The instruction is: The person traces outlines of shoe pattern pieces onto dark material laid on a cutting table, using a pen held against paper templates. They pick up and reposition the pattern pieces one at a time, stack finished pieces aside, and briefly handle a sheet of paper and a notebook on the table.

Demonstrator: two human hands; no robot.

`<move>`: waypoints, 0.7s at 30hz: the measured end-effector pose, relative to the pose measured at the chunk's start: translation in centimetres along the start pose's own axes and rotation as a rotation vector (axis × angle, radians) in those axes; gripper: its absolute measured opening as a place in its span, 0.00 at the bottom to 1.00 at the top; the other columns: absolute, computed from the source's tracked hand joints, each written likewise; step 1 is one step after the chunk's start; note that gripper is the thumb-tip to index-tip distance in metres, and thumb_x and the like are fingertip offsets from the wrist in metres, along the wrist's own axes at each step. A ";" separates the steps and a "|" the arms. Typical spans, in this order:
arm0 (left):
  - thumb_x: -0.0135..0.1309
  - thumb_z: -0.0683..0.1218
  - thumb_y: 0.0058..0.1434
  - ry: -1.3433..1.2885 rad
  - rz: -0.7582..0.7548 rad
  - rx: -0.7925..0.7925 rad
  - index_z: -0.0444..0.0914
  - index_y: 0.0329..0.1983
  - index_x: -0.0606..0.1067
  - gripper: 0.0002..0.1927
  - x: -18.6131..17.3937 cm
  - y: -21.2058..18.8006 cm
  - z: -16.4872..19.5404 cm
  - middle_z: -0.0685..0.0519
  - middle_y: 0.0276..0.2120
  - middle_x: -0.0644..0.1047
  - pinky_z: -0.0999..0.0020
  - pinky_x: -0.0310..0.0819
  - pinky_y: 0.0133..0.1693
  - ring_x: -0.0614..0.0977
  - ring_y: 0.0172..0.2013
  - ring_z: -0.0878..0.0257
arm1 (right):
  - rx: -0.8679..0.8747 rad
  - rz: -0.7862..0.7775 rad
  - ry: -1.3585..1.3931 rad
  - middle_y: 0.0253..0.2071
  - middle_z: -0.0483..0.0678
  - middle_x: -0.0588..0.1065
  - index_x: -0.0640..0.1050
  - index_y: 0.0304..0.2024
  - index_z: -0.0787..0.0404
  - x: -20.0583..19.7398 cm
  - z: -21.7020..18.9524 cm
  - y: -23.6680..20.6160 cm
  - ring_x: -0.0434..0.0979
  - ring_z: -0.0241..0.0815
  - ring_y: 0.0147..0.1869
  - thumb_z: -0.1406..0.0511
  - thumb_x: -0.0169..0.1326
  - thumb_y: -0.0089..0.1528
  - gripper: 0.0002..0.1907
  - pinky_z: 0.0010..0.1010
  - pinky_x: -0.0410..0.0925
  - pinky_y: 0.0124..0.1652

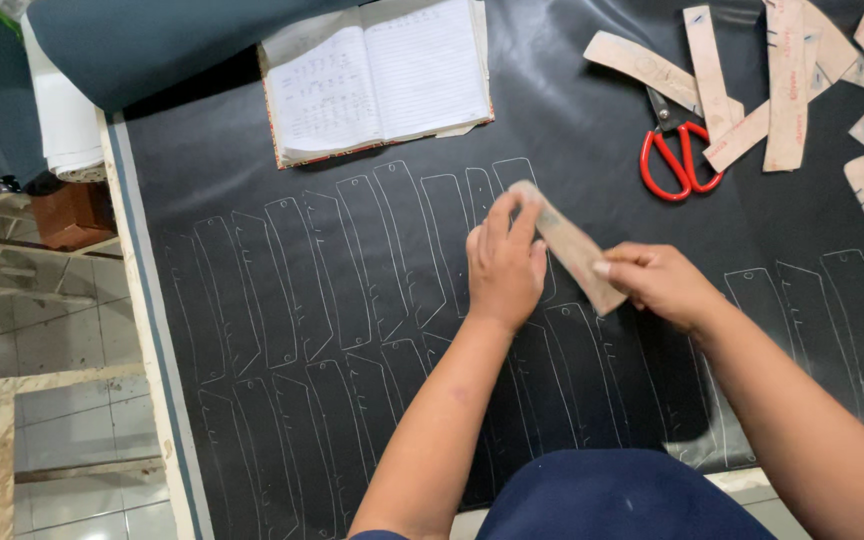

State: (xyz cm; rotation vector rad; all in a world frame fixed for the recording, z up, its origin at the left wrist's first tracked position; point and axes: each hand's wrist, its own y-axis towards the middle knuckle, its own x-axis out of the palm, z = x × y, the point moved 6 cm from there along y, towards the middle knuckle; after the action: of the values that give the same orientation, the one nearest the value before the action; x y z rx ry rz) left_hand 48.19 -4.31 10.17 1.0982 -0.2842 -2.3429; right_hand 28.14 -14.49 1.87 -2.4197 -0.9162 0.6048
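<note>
A long tan cardboard pattern piece (570, 245) lies slantwise on a black sheet of material (592, 140) that covers the table. My left hand (503, 262) presses its fingers flat on the piece's upper left end. My right hand (660, 281) pinches the lower right end; whether it also holds a marking tool I cannot tell. White traced outlines (297, 275) of the same shape run in rows across the sheet, left of and under my hands, with more on the right.
An open lined notebook (380, 80) lies at the back. Red-handled scissors (674, 150) and several loose cardboard pattern pieces (787, 85) sit at the back right. The table's left edge (147, 330) drops to a tiled floor.
</note>
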 end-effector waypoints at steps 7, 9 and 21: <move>0.68 0.59 0.48 0.087 -0.327 -0.059 0.51 0.63 0.74 0.37 3.1 -0.7 -2.0 0.46 0.73 0.58 0.35 0.34 0.71 0.51 0.75 0.48 | -0.278 0.351 -0.107 0.35 0.47 0.80 0.79 0.50 0.65 -0.2 -3.3 0.5 0.79 0.35 0.37 0.62 0.62 0.58 0.20 0.27 0.71 0.38; 0.67 0.60 0.48 0.130 -0.325 -0.056 0.53 0.63 0.74 0.36 3.5 -0.7 -2.2 0.47 0.73 0.58 0.36 0.33 0.71 0.52 0.75 0.48 | -0.296 0.428 -0.290 0.35 0.49 0.80 0.80 0.46 0.66 0.2 -3.5 0.2 0.79 0.37 0.38 0.60 0.65 0.58 0.19 0.28 0.71 0.39; 0.67 0.58 0.48 0.088 -0.329 -0.074 0.52 0.61 0.76 0.34 3.3 -0.4 -2.1 0.47 0.73 0.59 0.37 0.31 0.71 0.52 0.75 0.47 | -0.379 0.329 -0.438 0.35 0.45 0.75 0.82 0.53 0.55 -0.2 -4.1 -0.2 0.77 0.39 0.36 0.61 0.62 0.59 0.19 0.30 0.69 0.39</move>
State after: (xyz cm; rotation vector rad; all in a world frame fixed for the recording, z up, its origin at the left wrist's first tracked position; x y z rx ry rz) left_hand 47.92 -5.70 6.48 1.2886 0.0193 -2.5552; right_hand 30.16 -15.60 5.22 -2.8684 -0.8618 1.2140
